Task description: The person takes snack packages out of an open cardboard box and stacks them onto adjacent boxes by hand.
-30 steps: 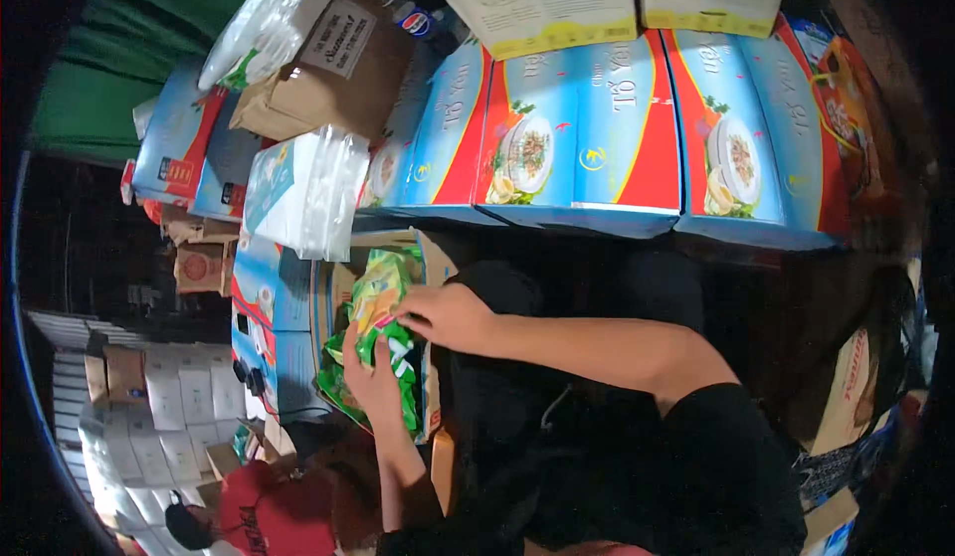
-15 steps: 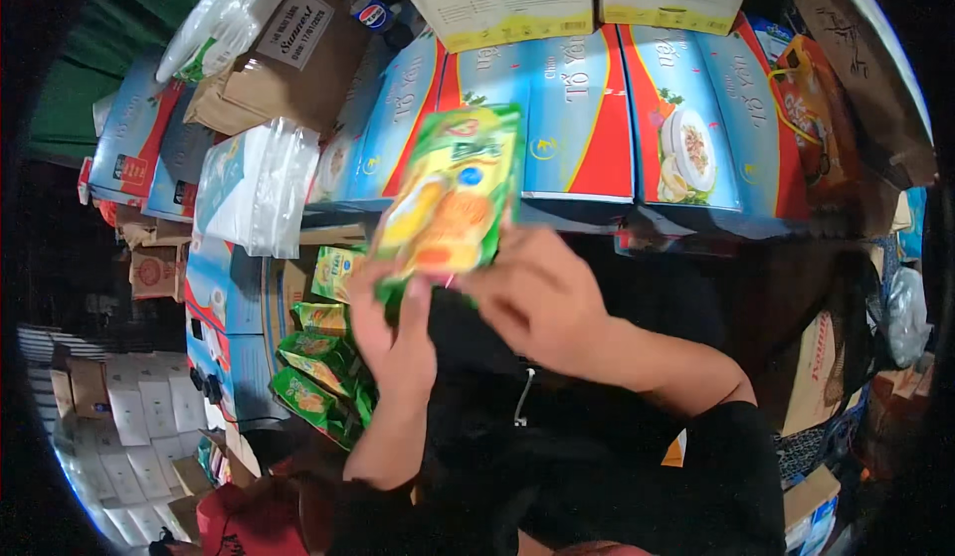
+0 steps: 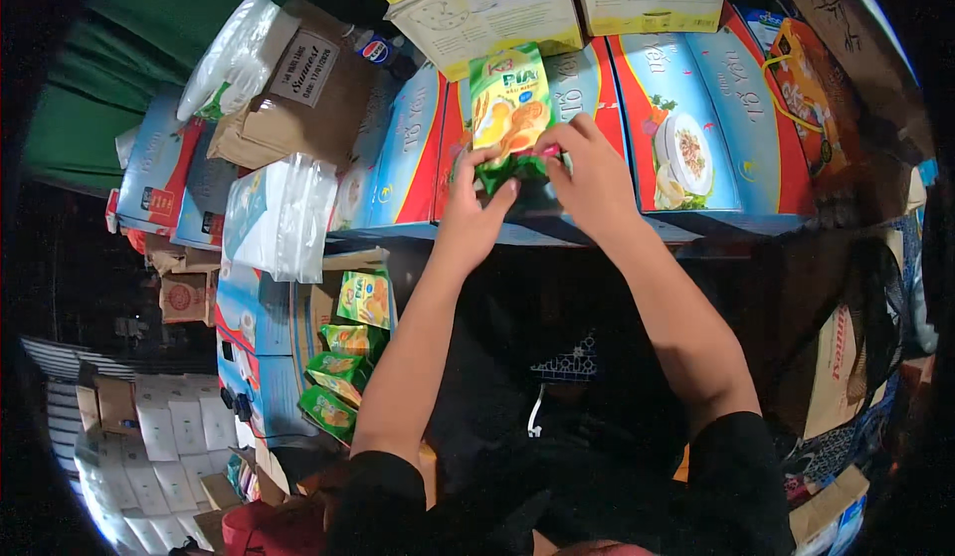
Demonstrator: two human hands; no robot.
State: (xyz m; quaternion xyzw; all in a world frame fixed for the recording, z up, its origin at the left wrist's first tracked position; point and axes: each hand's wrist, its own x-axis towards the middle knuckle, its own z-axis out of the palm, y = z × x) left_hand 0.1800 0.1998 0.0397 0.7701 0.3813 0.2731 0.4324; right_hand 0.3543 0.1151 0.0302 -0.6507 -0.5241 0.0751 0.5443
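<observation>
1. Blue and red boxes run in a row across the top of the bench, and two cream and yellow boxes stand upon them toward the back.
2. Over to the left I can see a brown cardboard box with a dark drink bottle just beside it, and a stack of clear plastic bags nearer the person.
3. Right in front of the person, a green and yellow packet is held over the blue and red boxes, printed face showing; I cannot tell whether its far end rests on them.
4. The left hand holds the packet's near left corner, fingers bent around it, thumb toward the middle of that edge.
5. The right hand has its fingers closed in a pinch on the near right corner, where something small and pink shows.
6. Down by the left forearm, an open carton holds several smaller-looking green packets, lined up one behind another.
7. White boxes are piled farther off at lower left.
</observation>
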